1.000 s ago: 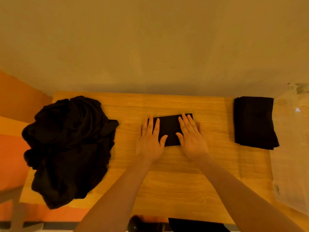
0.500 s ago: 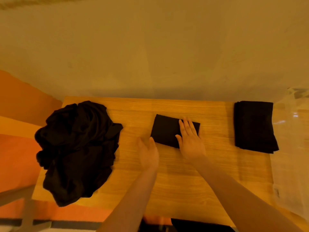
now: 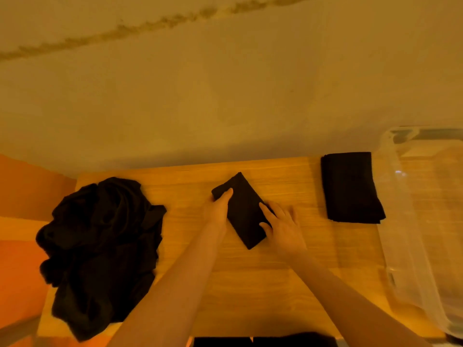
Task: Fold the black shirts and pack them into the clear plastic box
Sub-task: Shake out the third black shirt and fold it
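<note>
The folded shirt (image 3: 244, 211) (tilted on the worktop (image 3: 263, 284)) was gripped between the left hand (image 3: 218, 209) and right hand (image 3: 283, 226).

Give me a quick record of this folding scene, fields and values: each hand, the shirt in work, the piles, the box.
left hand: grips the folded shirt's left edge
right hand: holds its right edge
folded shirt: small, turned diagonal, mid-table
unfolded pile: heaped at table's left end
folded stack: right, beside the box
clear plastic box: far right, no shirts visible inside
table: wood
</note>
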